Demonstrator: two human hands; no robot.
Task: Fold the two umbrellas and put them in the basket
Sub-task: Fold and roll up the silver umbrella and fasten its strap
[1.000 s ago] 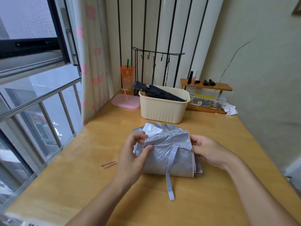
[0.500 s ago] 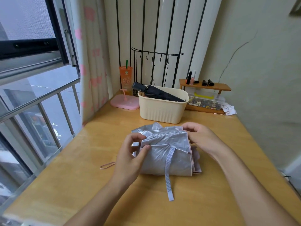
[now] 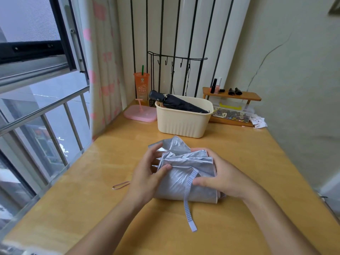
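**Silver umbrella being bundled, pleats at risk of springing loose**

While the black umbrella (image 3: 181, 103) is already lying in the cream basket (image 3: 184, 124), the left hand (image 3: 147, 173) and right hand (image 3: 220, 175) are clamping the silver umbrella (image 3: 182, 168) on the desk (image 3: 92, 190), just in front of that basket. Its strap (image 3: 188, 197) is dangling unfastened; loosening either grip would probably let the folds unfurl.

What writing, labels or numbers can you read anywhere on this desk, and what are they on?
None can be read.
Orange cup: pale print and a round logo, too blurred to read.
Clear storage box: coloured bits inside, no legible text.
Silver umbrella, black umbrella, basket: no markings visible.
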